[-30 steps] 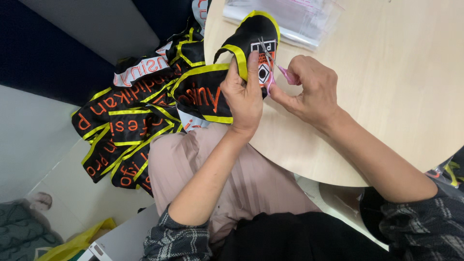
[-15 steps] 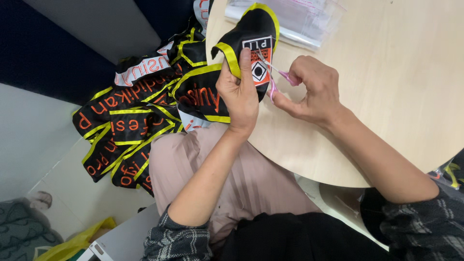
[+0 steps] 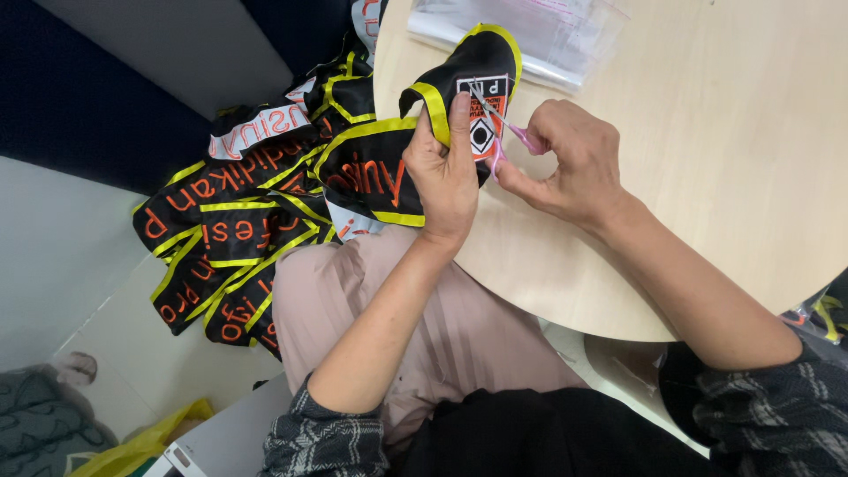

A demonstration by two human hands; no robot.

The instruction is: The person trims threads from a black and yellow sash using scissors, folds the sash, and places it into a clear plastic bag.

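Two hands, black sash (image 3: 459, 79), white diamond patch (image 3: 481, 124)

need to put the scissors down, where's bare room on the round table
Bare wood on the round table, right of the right hand and below the clear plastic bags. Crowded at the left edge, where the left hand holds the black sash.

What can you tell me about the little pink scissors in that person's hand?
The scissors are small, with pink plastic handles and thin silvery metal blades. The right hand holds them by the handles, which its fingers mostly hide. The blades point up and left, slightly parted, tips resting on the white embroidered patch of the black sash that the left hand grips over the round table's edge.
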